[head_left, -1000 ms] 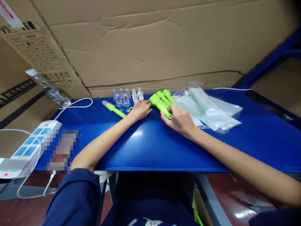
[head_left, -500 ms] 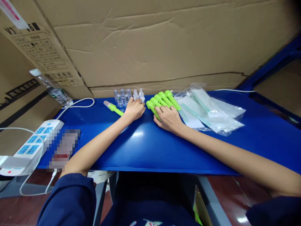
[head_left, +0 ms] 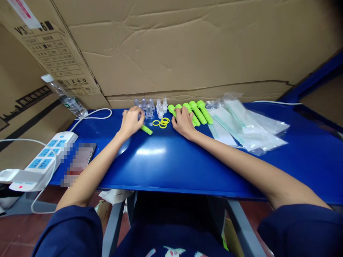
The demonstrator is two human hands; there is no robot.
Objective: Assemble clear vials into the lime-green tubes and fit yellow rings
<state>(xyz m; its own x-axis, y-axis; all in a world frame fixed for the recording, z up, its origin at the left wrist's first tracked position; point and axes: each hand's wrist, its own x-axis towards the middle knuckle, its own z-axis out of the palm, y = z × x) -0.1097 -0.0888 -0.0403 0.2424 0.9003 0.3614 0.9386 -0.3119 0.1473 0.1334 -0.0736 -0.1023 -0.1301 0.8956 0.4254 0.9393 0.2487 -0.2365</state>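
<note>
Lime-green round-headed plastic tubes lie right of thin yellow rings, the right hand draped over some, perhaps to keep the row even; left of the rings, the left hand partly covers a slim lime-green rod. I cannot tell how closed either grip is.

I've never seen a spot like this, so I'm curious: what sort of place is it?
Perhaps a small workshop or assembly bench: green tubes lie side by side on a blue table, with clear caps standing nearby and cardboard behind.
</note>
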